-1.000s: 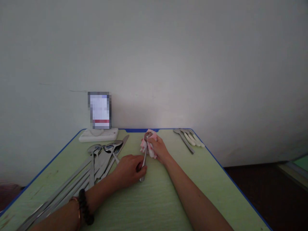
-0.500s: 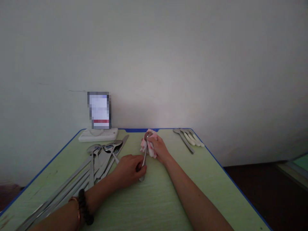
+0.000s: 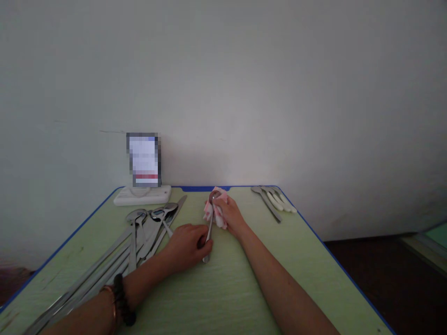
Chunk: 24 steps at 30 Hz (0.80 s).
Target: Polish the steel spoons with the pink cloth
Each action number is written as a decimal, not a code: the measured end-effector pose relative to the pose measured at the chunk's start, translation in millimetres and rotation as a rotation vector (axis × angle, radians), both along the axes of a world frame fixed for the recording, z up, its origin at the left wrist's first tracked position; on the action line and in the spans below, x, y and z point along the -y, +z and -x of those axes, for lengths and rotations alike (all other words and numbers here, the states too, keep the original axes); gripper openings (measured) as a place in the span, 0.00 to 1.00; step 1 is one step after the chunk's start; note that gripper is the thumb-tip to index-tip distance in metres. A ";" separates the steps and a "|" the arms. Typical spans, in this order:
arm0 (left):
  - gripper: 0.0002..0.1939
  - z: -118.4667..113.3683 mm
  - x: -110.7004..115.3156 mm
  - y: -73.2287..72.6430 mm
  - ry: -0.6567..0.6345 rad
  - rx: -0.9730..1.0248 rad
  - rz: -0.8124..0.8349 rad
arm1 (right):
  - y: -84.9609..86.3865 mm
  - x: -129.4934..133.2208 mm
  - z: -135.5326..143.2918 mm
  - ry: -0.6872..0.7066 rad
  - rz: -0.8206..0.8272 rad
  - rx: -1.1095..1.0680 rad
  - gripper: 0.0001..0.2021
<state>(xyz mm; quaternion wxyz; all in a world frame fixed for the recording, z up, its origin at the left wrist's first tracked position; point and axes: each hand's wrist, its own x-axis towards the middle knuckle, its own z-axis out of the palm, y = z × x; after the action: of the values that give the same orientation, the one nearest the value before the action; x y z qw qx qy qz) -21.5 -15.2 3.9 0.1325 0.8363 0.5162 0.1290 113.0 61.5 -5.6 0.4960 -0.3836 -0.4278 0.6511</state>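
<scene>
A metal spoon (image 3: 210, 226) is held between my two hands over the middle of the table, its bowl pointing away from me. My left hand (image 3: 188, 246) is closed round the handle near its lower end. My right hand (image 3: 228, 215) grips a pink and white cloth (image 3: 220, 220) wrapped behind the spoon's bowl, with the thumb pressing on the bowl from above. Part of the cloth is hidden by the fingers. Dark beads and a copper-coloured bangle circle my left wrist.
Left of my hands lies a pile of long metal spoons and knives (image 3: 139, 232). At the far right are a metal spoon (image 3: 268, 205) and several white-handled utensils (image 3: 279, 202). A white stand (image 3: 143, 196) holds a blurred screen (image 3: 144, 158) by the wall. Blue edging borders the green table (image 3: 223, 298).
</scene>
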 end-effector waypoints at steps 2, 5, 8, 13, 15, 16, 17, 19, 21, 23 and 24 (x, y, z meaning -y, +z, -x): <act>0.12 0.1 -0.2 -0.3 0.001 0.008 -0.004 | 0.1 0.3 0.2 -0.011 0.004 0.004 0.09; 0.12 0.1 0.8 -0.1 0.003 0.011 -0.001 | -0.2 0.1 0.3 -0.007 -0.004 0.008 0.09; 0.12 -0.1 1.7 0.3 0.006 0.010 0.010 | -1.2 -0.7 0.0 -0.004 -0.022 0.019 0.09; 0.12 0.1 0.8 -0.4 0.007 0.003 0.010 | -3.2 -2.3 -1.0 -0.006 -0.026 0.041 0.09; 0.12 0.0 0.6 0.0 0.005 0.002 0.010 | -3.5 -2.4 -1.2 -0.013 -0.034 0.058 0.09; 0.12 -0.2 0.7 0.4 0.005 0.001 0.010 | -3.4 -2.3 -1.2 -0.013 -0.038 0.062 0.09; 0.12 -0.4 0.9 1.0 0.007 -0.001 0.013 | -3.1 -2.1 -1.1 -0.008 -0.040 0.062 0.09; 0.12 -0.7 1.2 2.0 0.014 -0.003 0.022 | -2.1 -1.3 -0.8 0.005 -0.038 0.053 0.09; 0.12 -0.9 1.3 2.5 0.012 0.000 0.027 | -0.7 -0.5 -0.2 0.007 -0.030 0.043 0.09; 0.12 -0.7 1.0 2.2 0.007 0.006 0.023 | 0.2 0.0 0.3 0.001 -0.018 0.037 0.09; 0.12 -0.6 0.8 1.8 0.005 0.006 0.021 | 0.3 0.1 0.5 -0.005 -0.013 0.035 0.09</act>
<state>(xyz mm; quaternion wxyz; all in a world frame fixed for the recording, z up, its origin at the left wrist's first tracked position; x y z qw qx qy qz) -20.8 -16.0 5.8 0.1424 0.8331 0.5193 0.1264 112.5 61.4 -5.3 0.4926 -0.3925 -0.4398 0.6403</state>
